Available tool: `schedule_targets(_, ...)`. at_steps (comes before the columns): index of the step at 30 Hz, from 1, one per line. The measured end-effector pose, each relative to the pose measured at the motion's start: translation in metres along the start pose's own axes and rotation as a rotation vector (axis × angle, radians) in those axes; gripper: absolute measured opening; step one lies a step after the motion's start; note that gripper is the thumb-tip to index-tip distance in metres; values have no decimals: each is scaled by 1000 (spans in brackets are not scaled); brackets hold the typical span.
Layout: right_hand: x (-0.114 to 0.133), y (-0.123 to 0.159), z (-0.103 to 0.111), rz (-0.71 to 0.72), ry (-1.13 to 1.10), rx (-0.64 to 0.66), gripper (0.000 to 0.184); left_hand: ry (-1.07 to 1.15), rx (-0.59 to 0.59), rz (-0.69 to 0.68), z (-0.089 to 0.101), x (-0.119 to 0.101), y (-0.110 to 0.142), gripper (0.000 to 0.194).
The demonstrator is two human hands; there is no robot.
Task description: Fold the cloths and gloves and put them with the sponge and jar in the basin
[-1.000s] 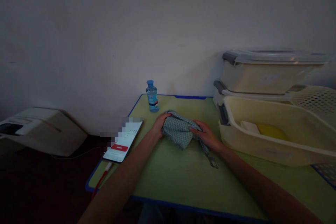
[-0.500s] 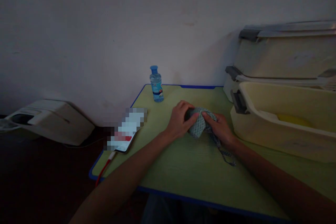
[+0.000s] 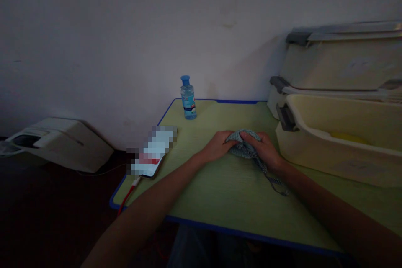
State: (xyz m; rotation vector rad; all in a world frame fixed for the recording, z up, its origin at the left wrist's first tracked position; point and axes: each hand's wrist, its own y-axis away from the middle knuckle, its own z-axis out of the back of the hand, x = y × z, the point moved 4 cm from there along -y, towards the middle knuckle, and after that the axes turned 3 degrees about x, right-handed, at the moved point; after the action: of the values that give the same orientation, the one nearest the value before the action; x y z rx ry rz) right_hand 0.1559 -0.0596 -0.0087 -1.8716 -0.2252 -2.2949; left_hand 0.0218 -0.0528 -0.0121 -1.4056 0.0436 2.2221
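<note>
a: where's the cloth (image 3: 243,150)?
b: between the two hands, over the table (image 3: 220,201), left of the open tub (image 3: 323,157). i can't tell whether its underside touches the table top.

a: how does the left hand (image 3: 216,146) stand?
b: it pinches the cloth's left end, thumb on the near side. the other fingers are partly hidden, so i can't tell how they curl.

a: and the right hand (image 3: 266,148)?
b: closed on the other end, thumb laid over a fold on top. a thin strap (image 3: 276,186) trails below it towards the near edge.

a: which step is this, would you say?
b: i'd judge it's handling the cloth two-handed: it's bunched and creased, neither spread flat nor neatly folded.

a: what does the next move call for?
b: a secure pinch on both ends, i think, and some care with the strap, since it hangs loose and could snag.

a: anything close enough to knock?
b: the tub is just beside the right hand. the bottle (image 3: 189,104) and phone (image 3: 153,148) lie well apart, on the left.
</note>
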Motion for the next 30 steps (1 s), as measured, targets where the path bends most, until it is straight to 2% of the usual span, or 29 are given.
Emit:
schedule_targets(5,-1,2,-5,-9,-3,95,31,249,-286,45,20,2,-5,29)
schedule_targets(7,0,3,-8,-1,11,130,25,348,-358,54,24,-1,-5,30)
schedule_targets(9,4,4,-7,41,28,112,22,415,-388,66,26,-5,-4,25)
schedule_targets(13,16,6,3,193,46,-61,29,433,-350,133,30,-11,1,12)
schedule_targets(15,21,7,9,283,103,-150,31,334,-303,79,33,-18,6,10)
schedule_targets(17,27,10,14,405,237,-240,29,105,-235,-60,35,-27,12,4)
schedule_targets(19,30,14,17,524,416,-310,28,-204,-142,-182,31,-34,18,20)
schedule_targets(21,31,17,17,612,595,-307,26,-454,-68,-202,26,-33,21,31)
schedule_targets(23,31,20,16,677,743,-276,24,-566,-64,-153,26,-27,21,32)
schedule_targets(27,33,22,18,730,867,-306,23,-472,-193,-122,40,-16,17,45)
schedule_targets(30,35,23,19,777,878,-318,20,-260,-179,-148,49,-13,13,48)
